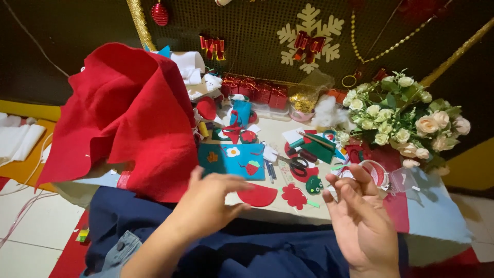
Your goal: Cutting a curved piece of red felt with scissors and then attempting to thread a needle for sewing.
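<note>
My left hand (208,203) hovers over the near edge of a small craft table (272,208), fingers loosely curled, holding nothing that I can see. My right hand (360,221) is raised palm-up to the right, fingers bent and apart, empty. Between the hands lie a red felt half-circle (257,195) and a red felt flower shape (294,196), with a green felt piece (314,185) behind it. A blue felt panel (242,159) with a daisy and strawberry appliqué lies just beyond my left hand. Black-handled scissors (297,164) rest mid-table.
A large red felt sheet (128,113) drapes over the table's left side. A bouquet of white and cream artificial roses (404,121) stands at right, a clear plastic box (393,177) before it. Red gift boxes (254,90) and ornaments line the dark pegboard wall. Dark blue cloth (247,247) covers my lap.
</note>
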